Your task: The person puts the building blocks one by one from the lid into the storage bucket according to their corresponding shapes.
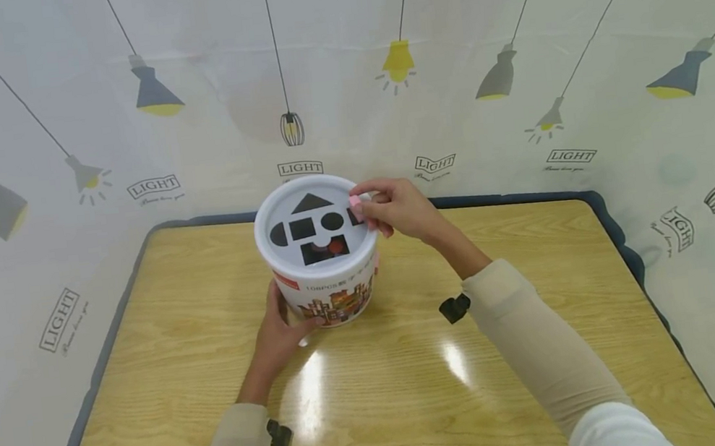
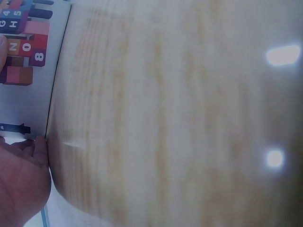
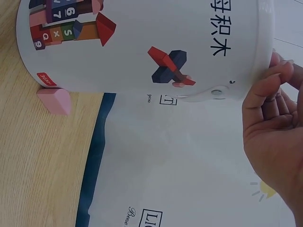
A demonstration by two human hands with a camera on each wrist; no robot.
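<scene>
White shape-sorter tub (image 1: pixel 325 284) upright on a wooden table (image 1: pixel 414 391), at the far middle, long axis vertical, lid (image 1: pixel 314 220) facing up with dark cut-outs: triangle, half-circle, square, circle and a larger opening nearer the person. Right hand (image 1: pixel 395 208) at the lid's right edge, fingers curled and pinching a small pink block (image 1: pixel 356 205), held just over or against a cut-out by the rim; impossible to tell whether already partly in the hole. Left hand (image 1: pixel 280 329) low on the tub's near-left side, palm and thumb pressed against the wall, steadying; fingers on the far side hidden, so whether wrapped round or merely pressing flat cannot be told. Right hand nearer the lid openings; left hand nearer the base. Head view alone showing the lid, the cut-outs and the pinched block. Right wrist view showing the tub's printed side, the lid rim at the curled fingers (image 3: pixel 265 85), and a second pink piece (image 3: pixel 54 100) lying on the table touching the tub's base, barely visible from the head. Left wrist view blurred: palm edge (image 2: pixel 21 182) against the tub wall, table grain beyond.
</scene>
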